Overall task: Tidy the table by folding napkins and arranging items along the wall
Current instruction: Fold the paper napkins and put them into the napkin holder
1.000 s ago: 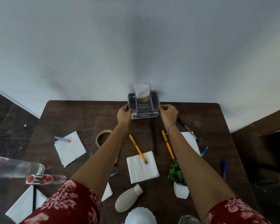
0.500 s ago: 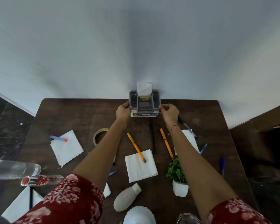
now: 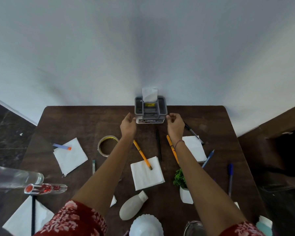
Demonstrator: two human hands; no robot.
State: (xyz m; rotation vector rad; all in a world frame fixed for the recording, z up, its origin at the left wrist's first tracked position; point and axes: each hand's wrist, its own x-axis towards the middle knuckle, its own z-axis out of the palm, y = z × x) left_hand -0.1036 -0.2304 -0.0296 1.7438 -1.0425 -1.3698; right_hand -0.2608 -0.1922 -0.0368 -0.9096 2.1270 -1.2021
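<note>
The left hand [image 3: 128, 125] and right hand [image 3: 175, 124] hung loosely curled, gripping nothing, just beside either flank of the grey organizer [image 3: 150, 110]. It stood mid-frame at the table's [image 3: 75, 120] far edge against the wall [image 3: 143, 48], a white napkin [image 3: 149, 94] upright inside.

Plain home or office room: dark wooden table [image 3: 75, 120] against white wall [image 3: 143, 48], marbled floor [image 3: 5, 133].

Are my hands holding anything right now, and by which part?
Nothing is gripped. Left hand and right hand hover open beside the grey plastic desk organiser, at its front corners; whether they graze it cannot be told.
</note>
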